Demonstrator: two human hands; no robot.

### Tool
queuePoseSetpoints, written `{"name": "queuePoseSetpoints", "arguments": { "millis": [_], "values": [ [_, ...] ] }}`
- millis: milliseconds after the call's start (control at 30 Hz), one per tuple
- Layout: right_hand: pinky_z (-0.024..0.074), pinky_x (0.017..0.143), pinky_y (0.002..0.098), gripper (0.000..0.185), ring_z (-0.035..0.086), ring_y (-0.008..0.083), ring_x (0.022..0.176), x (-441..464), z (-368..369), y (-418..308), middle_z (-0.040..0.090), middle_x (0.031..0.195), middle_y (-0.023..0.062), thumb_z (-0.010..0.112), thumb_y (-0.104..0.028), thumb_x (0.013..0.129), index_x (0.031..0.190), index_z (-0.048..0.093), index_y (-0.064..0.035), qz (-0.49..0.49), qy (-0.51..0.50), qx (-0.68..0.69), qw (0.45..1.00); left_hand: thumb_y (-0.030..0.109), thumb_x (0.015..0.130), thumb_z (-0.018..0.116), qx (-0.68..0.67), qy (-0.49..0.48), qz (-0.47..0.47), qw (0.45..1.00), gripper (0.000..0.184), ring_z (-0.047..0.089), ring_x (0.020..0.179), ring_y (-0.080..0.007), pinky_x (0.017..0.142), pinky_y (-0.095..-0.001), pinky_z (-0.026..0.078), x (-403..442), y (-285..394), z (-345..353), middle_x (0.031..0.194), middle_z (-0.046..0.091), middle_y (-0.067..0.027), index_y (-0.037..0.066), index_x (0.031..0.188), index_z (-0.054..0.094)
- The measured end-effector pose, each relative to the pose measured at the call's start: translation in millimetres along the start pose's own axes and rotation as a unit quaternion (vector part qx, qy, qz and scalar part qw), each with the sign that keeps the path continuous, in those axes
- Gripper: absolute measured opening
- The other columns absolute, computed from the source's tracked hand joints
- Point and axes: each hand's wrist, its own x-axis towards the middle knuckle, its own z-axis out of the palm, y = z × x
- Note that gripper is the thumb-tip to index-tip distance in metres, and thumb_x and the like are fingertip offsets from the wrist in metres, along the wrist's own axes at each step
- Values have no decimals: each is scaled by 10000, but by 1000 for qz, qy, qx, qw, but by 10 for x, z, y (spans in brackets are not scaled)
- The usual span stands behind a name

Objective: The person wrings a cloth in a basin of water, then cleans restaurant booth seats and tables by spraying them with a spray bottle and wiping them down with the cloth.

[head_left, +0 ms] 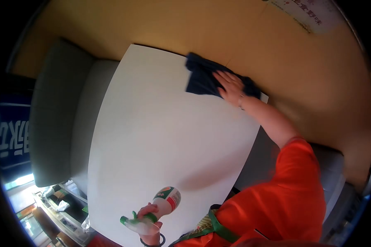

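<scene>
My left hand [147,218] is wrapped round the neck of a spray bottle [167,200]. The bottle is clear, with a green and white trigger head and a green, white and red label, and it is tilted over the white table [152,131]. At the table's far edge, by the wall, lies a dark blue cloth [203,78], spread and creased. My right hand [231,85] rests flat on that cloth, fingers stretched out and pressing it to the tabletop. Part of the cloth is hidden under the hand and wrist.
A wooden wall [152,24] borders the table's far edge, with a sign [305,14] on it. Left of the table stands a grey padded bench [62,111]; another grey seat [264,152] is partly behind my right arm. A cluttered counter [66,214] is at lower left.
</scene>
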Motion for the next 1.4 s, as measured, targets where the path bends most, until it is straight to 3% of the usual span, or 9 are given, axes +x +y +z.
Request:
{"name": "queuePoseSetpoints", "arguments": {
  "millis": [200,400,600,733,833,1000,1133,1233,1400],
  "values": [
    [236,1019,446,606,345,312,1202,-981,-530,324,316,1362,149,504,-223,779,1333,302,-81,7,-108,-153,982,349,561,779,-53,22,-32,998,534,559,947,-235,1009,-452,287,9,-117,-17,876,583,-51,54,931,532],
    [225,1015,439,622,390,299,1135,992,175,-565,312,1370,130,492,-269,780,1341,286,-97,-153,-65,-71,984,261,562,771,-6,92,-32,995,483,558,938,-230,1010,-445,286,-13,-307,-151,872,578,-66,49,918,524],
    [214,993,466,515,357,261,1176,2954,1130,-2127,408,1299,107,420,-338,808,1263,424,-96,-69,43,-56,995,276,583,784,76,99,-42,991,465,549,939,-225,981,-432,332,-711,-835,-706,892,580,-77,55,902,528],
    [213,990,495,475,317,302,1210,2061,1359,-3670,421,1257,152,393,-327,834,1169,481,-2,-345,-99,87,929,273,603,767,39,179,-18,983,445,554,923,-226,976,-427,337,-657,-548,-554,878,575,-84,50,894,514],
    [2,1069,490,622,17,342,1341,759,1203,-4437,67,1427,250,365,-325,855,1353,219,17,-415,-238,159,864,270,619,754,17,231,22,973,430,558,911,-226,973,-424,341,-596,-315,-436,867,571,-89,46,888,504],
    [36,1080,473,582,74,325,1341,-805,973,-4200,112,1431,212,307,-276,896,1381,118,-15,-552,-364,241,710,404,721,657,45,219,79,972,514,519,862,-224,944,-445,327,-682,-117,-411,885,507,-104,26,982,426],
    [292,1005,443,549,313,292,1232,-371,916,-3066,343,1329,150,383,-259,894,1379,199,-78,-330,-272,289,857,364,759,629,7,262,31,965,365,560,849,-218,962,-427,353,-550,42,-193,842,551,-79,53,876,478],
    [232,1016,479,509,324,282,1221,66,244,-1714,385,1295,115,449,-191,832,1315,330,-83,-127,-106,125,978,437,718,668,17,160,42,986,481,535,910,-228,973,-429,331,-536,79,-117,894,532,-69,52,939,483],
    [190,1038,481,507,271,281,1276,-681,-57,-128,313,1370,133,382,-245,871,1349,279,-111,179,22,-70,981,490,665,707,11,87,56,995,569,517,934,-230,987,-434,305,-812,-180,-460,871,525,-62,44,949,497]
  ]
}}
